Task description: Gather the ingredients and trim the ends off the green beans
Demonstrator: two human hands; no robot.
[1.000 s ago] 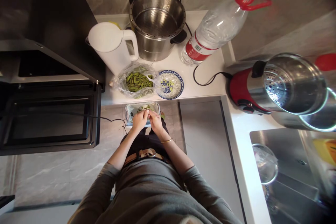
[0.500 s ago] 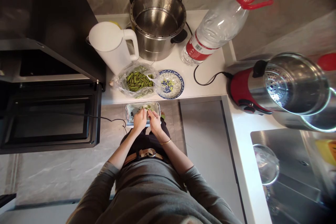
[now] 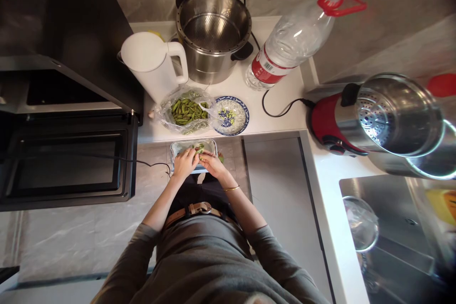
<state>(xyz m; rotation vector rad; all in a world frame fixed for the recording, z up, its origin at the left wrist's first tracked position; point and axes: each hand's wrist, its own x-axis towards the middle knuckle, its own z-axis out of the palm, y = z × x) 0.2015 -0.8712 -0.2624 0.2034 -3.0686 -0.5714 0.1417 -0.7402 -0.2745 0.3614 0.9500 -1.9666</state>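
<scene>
My left hand (image 3: 185, 162) and my right hand (image 3: 213, 165) meet fingertip to fingertip above a lined bin (image 3: 173, 148) below the counter's front edge. Pinched between them is a green edamame pod (image 3: 200, 149); both hands are closed on it, and the fingers partly hide it. On the counter just beyond, a clear plastic bag (image 3: 166, 110) lies spread around a heap of edamame pods (image 3: 188, 113). Right of the bag, a blue-rimmed plate (image 3: 242, 112) holds several shelled beans (image 3: 228, 117).
Behind the bag stand a white pitcher (image 3: 146, 57) and a steel pot (image 3: 213, 64). A large water bottle (image 3: 285, 47) leans at the back. The red cooker (image 3: 326, 116) and sink (image 3: 399, 228) lie right; an open oven door (image 3: 67, 166) juts out left.
My hands have shifted slightly, with the wrists wider apart and the fingers turned inward. More of the green pod shows between the fingertips. The counter items stay put.
</scene>
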